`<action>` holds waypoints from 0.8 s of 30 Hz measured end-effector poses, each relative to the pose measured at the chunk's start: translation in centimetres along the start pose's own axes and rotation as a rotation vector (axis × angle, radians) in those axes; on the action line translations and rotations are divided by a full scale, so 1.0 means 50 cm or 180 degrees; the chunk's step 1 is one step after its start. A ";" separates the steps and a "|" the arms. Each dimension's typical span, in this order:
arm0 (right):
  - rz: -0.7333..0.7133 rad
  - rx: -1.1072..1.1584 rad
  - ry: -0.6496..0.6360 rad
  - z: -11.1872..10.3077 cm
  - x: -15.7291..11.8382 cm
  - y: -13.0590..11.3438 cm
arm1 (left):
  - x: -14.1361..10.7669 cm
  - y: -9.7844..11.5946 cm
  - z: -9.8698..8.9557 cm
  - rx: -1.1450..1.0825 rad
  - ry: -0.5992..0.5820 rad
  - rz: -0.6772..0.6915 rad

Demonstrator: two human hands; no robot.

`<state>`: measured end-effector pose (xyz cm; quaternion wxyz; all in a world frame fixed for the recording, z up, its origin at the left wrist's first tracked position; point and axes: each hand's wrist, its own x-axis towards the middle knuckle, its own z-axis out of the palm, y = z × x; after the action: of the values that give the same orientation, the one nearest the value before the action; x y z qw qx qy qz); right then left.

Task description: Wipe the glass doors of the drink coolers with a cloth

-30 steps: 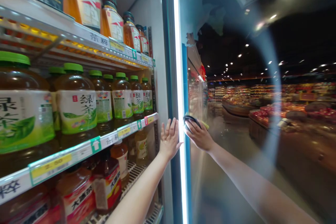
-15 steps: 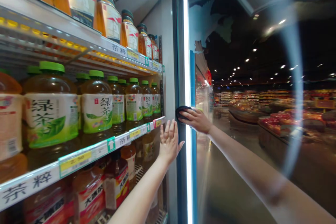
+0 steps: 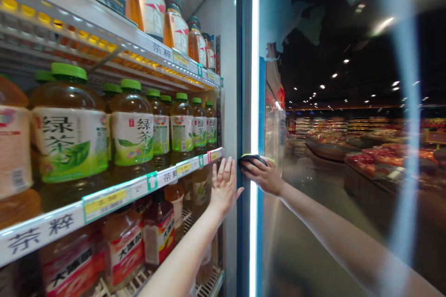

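Note:
My left hand lies with fingers stretched against the cooler's inner side wall, by the end of the middle shelf edge. It holds nothing. My right hand grips a dark pad with a yellowish-green edge. The pad touches the dark frame beside the bright vertical light strip. Part of the pad is hidden under my fingers.
Green-capped tea bottles line the middle shelf, amber bottles the upper one. Red-labelled bottles stand below. Right of the light strip is a glass door, with produce displays visible through it.
My right hand and the pad have slid slightly down the frame. The view has shifted, so the shelves appear higher and the light strip farther right. My left hand stays against the wall.

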<state>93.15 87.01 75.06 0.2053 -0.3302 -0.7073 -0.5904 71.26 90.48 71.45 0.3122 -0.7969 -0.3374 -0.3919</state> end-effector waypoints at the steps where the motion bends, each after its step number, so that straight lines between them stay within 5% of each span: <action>1: -0.0111 0.0009 -0.0037 -0.003 -0.003 0.006 | -0.004 -0.001 0.001 -0.0004 -0.0028 0.0026; 4: 0.0127 -0.0058 -0.0086 -0.018 0.047 0.068 | 0.000 -0.001 0.002 -0.0020 -0.0052 0.0036; 7: 0.0958 -0.0108 -0.0068 -0.029 0.123 0.134 | 0.015 0.006 -0.001 -0.0054 -0.0033 0.0007; 9: 0.1183 -0.0045 -0.0076 -0.028 0.136 0.138 | 0.021 0.014 -0.002 -0.0087 -0.0049 0.0006; 12: 0.0937 0.0103 -0.0199 -0.020 0.069 0.074 | 0.014 0.026 0.000 -0.0137 -0.0107 -0.0050; 16: -0.0018 0.0419 -0.0436 -0.027 -0.087 -0.033 | -0.007 0.036 0.006 -0.0205 -0.0180 -0.0005; 19: -0.0337 0.0418 -0.0473 -0.050 -0.123 -0.018 | -0.008 0.040 0.007 -0.0219 -0.0202 0.0180; 24: 0.1145 -0.0239 -0.0384 -0.073 -0.012 0.114 | 0.029 0.063 0.004 -0.0257 -0.0197 0.0195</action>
<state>97.27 83.82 79.42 0.2523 -0.4936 -0.6254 -0.5492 74.50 89.24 71.85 0.2811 -0.8306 -0.3062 -0.3706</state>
